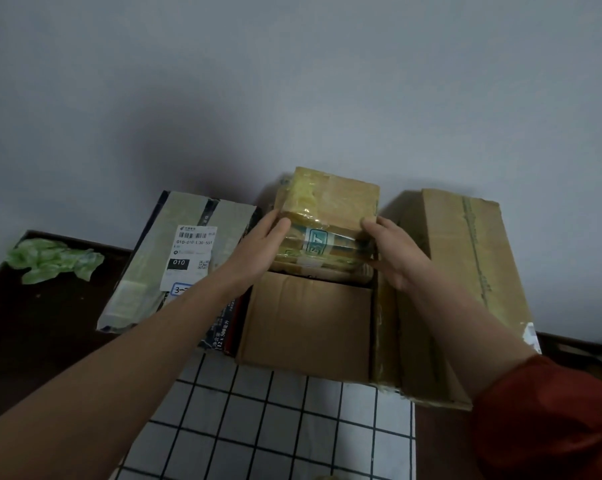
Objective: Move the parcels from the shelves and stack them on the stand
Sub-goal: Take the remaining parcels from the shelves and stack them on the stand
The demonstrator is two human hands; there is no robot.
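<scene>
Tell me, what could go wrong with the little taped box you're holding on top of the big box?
1. The small parcel is wrapped in shiny tape and held only at its sides by the left hand and right hand, so it might slip.
2. The brown box under it seems to jut past the dark stand, so extra weight might tip it forward.
</scene>
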